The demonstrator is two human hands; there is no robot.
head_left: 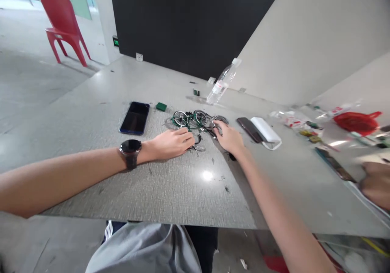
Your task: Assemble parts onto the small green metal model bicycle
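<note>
A green and black miniature bicycle (190,122) with silver-spoked wheels lies on the grey table, tangled with a darker second one or its parts. My right hand (230,138) is at its right end, thumb and index finger closed around the dark frame near the rear wheel (221,120). My left hand (173,144), with a black watch (131,151) on the wrist, rests on the table just left of the bicycle. Its fingers are curled together beside a small curved handlebar-like piece (199,147); whatever is under the fingertips is hidden.
Left of the bicycle are a phone (135,118) and a green block (161,107). Behind stands a plastic bottle (224,82). To the right lie a brown case (250,130), a white case (265,130), a red basket (355,122) and another person's hand (376,183).
</note>
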